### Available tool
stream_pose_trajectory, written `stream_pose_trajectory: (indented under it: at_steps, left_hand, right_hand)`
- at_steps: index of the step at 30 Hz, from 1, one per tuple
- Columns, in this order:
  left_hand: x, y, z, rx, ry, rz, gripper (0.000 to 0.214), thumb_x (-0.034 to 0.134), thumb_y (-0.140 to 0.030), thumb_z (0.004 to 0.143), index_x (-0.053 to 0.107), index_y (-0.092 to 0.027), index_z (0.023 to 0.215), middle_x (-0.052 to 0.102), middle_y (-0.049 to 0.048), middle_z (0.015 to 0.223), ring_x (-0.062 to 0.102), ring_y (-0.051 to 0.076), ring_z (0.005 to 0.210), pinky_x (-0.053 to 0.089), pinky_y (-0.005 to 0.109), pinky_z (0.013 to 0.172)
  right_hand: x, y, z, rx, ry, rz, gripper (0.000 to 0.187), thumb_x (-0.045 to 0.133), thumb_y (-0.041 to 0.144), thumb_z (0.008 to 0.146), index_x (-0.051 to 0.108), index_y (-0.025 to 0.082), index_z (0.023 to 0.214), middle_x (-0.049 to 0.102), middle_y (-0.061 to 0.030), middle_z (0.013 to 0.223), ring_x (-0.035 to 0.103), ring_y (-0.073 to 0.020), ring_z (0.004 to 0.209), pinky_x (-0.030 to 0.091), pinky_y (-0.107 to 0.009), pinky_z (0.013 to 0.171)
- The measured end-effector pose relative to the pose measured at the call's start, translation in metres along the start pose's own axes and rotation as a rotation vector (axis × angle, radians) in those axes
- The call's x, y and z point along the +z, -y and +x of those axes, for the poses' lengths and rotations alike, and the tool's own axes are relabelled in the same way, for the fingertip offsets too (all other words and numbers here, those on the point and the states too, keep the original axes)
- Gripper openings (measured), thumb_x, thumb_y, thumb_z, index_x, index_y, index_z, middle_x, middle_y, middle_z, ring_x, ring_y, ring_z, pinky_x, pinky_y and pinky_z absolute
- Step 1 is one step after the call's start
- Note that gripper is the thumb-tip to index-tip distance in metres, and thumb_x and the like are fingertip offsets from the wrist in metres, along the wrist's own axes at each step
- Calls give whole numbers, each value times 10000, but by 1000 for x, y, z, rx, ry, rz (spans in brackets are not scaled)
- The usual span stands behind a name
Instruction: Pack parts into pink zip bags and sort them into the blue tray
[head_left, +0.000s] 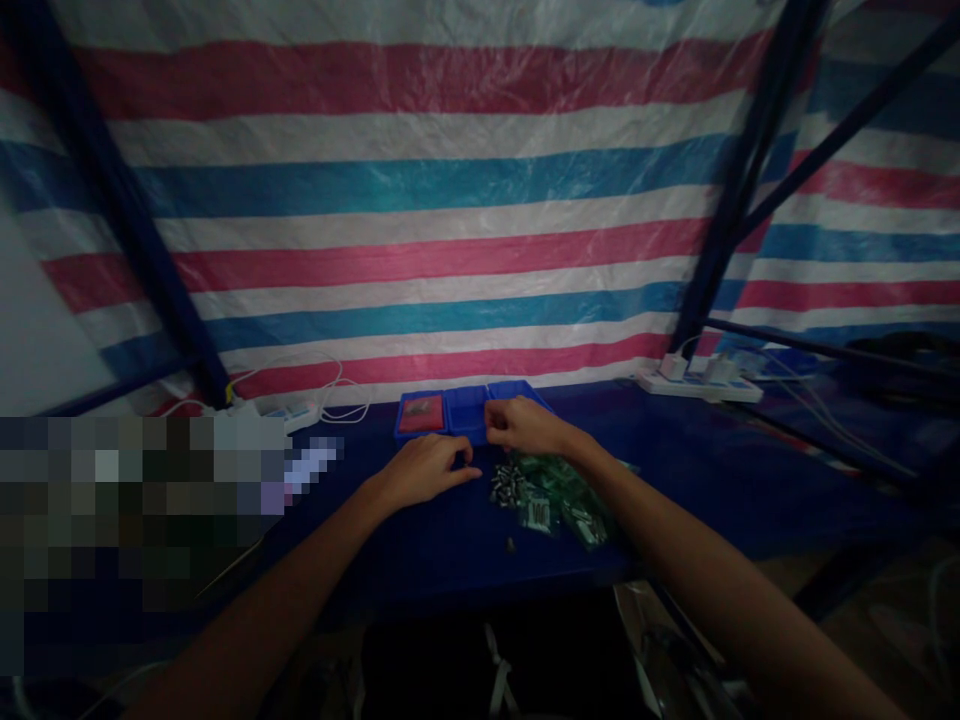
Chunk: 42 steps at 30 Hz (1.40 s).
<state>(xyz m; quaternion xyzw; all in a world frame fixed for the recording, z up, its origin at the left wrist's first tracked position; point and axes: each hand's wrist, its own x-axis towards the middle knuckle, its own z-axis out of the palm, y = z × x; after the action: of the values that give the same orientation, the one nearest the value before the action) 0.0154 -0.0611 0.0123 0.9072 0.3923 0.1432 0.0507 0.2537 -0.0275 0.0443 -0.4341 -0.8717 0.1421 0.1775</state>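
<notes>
My left hand rests low over the blue table, its thumb and forefinger apart, just left of a pile of small shiny metal parts. My right hand is at the front of the blue trays, fingers curled together; whatever they may hold is hidden. The left tray holds a flat red piece with something small and greyish on it. Beneath my right forearm lie several greenish clear plastic bags, some with metal pieces inside. One small loose part sits nearer the table edge.
White power strips with plugs stand at the back right and back left, with white cables. Blue metal posts frame the table, before a striped plastic sheet. The left side is blurred out.
</notes>
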Motion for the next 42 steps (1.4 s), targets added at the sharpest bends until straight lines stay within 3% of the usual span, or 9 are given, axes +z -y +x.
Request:
stream_pose_trajectory:
  at_steps: [8,14,23,42]
  left_hand:
    - [6,-20,0,121,-52,-13,371,580,-557,1030,708,-211,1065,711,36,919,637,200,867,403,332,839]
    - [5,-23,0,173,-11,-101,382,670,-588,965,711,-208,960,691,27,903,607,194,888,373,333,861]
    - [7,-15,3,201,-36,-152,327,705,-535,959,766,-214,962,635,1,837,584,157,796,379,317,817]
    - [7,-4,5,234,44,-212,261,671,-435,1006,825,-225,989,735,35,893,641,165,828,403,300,793]
  right_hand:
    - [1,-8,5,48,-207,-56,153,581,306,875,645,179,930,713,-58,808,591,-168,693,330,-298,649]
    - [4,-9,7,76,-303,-94,174,560,313,930,642,169,986,728,-84,854,590,-175,713,322,-302,655]
    - [8,-11,8,58,-365,-88,98,571,273,942,627,193,950,738,-57,822,623,-178,702,348,-286,646]
    - [8,-9,6,38,-373,-72,71,576,257,938,614,196,938,734,-52,800,619,-170,670,356,-290,628]
